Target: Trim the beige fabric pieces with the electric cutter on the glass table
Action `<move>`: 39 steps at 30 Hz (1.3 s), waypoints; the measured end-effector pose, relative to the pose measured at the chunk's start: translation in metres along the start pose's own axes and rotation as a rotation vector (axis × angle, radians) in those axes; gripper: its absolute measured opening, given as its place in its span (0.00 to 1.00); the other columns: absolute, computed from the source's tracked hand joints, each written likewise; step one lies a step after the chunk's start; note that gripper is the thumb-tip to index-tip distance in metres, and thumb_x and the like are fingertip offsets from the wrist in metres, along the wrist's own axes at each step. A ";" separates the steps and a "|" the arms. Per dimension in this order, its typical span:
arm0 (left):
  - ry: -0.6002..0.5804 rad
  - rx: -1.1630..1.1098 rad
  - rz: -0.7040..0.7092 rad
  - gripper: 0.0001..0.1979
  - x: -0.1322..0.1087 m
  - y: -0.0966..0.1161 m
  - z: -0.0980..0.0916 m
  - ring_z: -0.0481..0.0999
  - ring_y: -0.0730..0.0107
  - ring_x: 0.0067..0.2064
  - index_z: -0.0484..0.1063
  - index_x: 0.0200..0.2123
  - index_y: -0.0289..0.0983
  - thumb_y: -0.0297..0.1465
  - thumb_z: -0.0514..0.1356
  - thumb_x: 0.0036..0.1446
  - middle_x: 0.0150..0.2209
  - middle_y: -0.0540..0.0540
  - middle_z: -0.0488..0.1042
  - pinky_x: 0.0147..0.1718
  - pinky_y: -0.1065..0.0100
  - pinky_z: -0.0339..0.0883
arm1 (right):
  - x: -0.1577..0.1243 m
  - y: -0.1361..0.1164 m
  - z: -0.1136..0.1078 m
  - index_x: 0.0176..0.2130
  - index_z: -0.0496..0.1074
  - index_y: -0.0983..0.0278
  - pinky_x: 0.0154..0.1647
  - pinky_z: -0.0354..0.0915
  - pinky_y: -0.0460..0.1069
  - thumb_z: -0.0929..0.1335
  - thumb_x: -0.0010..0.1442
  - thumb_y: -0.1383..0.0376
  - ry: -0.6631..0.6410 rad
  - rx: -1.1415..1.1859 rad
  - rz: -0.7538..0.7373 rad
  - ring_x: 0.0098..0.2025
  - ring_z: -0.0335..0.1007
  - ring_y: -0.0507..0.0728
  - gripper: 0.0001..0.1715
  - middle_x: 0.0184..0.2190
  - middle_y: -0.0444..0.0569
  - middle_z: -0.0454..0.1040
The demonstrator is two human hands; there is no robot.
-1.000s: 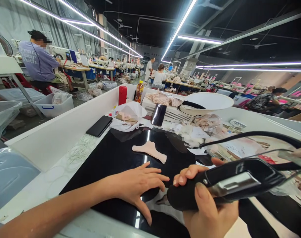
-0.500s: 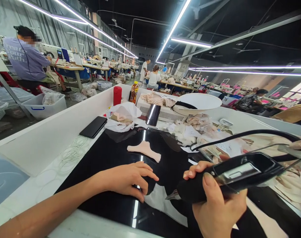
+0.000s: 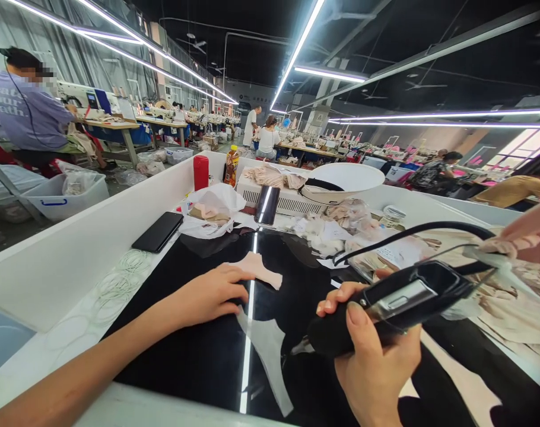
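Observation:
My right hand (image 3: 372,367) is wrapped round a black corded hand tool (image 3: 399,302) held just above the glossy black worktop (image 3: 199,356); its tip points left and down. My left hand (image 3: 210,295) lies on the worktop with its fingers curled, the fingertips touching a flat beige fabric piece (image 3: 257,268). A pale shape (image 3: 265,350) shows on the black surface below the tool tip; whether it is cloth or a reflection is unclear.
A black phone (image 3: 158,232) lies at the left, a second phone (image 3: 267,205) leans on a white ribbed box (image 3: 292,201). A white bag with fabric (image 3: 212,209), a red flask (image 3: 201,172), a drink bottle (image 3: 230,166), a white basin (image 3: 348,181) and fabric heaps (image 3: 354,222) crowd the back. People sew at distant tables.
My left hand slid forward from the near edge to the beige piece and its fingers curled. The right hand with the tool stayed roughly in place. The view turned a little.

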State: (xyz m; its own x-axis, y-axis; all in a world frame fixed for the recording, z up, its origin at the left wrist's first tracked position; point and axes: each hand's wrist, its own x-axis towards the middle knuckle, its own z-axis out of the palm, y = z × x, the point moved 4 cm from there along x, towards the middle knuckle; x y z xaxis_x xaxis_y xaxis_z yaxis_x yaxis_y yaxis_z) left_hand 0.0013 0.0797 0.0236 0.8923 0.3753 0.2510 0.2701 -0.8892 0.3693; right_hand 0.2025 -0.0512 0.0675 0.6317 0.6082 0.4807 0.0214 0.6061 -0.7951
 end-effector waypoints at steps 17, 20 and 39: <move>0.024 0.123 0.093 0.06 0.004 0.048 0.035 0.78 0.59 0.49 0.75 0.46 0.37 0.25 0.59 0.70 0.48 0.44 0.79 0.55 0.55 0.70 | -0.005 0.011 0.007 0.52 0.66 0.53 0.31 0.72 0.50 0.74 0.62 0.65 -0.037 -0.015 -0.002 0.29 0.73 0.52 0.22 0.35 0.40 0.75; 0.062 0.071 0.087 0.08 0.004 0.053 0.034 0.77 0.57 0.53 0.75 0.49 0.36 0.25 0.61 0.69 0.51 0.43 0.79 0.60 0.53 0.68 | -0.004 0.012 0.008 0.47 0.66 0.55 0.32 0.73 0.50 0.74 0.62 0.65 -0.046 -0.027 -0.024 0.29 0.73 0.52 0.17 0.35 0.40 0.75; -0.256 -0.229 -0.084 0.41 0.001 0.059 0.047 0.65 0.42 0.67 0.68 0.66 0.40 0.42 0.75 0.52 0.67 0.35 0.67 0.64 0.44 0.63 | -0.010 0.016 0.009 0.46 0.67 0.54 0.33 0.73 0.48 0.73 0.63 0.67 -0.065 -0.017 -0.049 0.29 0.74 0.50 0.15 0.36 0.40 0.75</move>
State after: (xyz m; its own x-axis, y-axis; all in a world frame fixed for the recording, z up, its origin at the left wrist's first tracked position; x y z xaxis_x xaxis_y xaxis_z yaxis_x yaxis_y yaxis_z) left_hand 0.0351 0.0159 0.0037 0.9401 0.3407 -0.0107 0.2840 -0.7655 0.5774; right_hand 0.1898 -0.0428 0.0536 0.5775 0.6107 0.5417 0.0648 0.6272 -0.7762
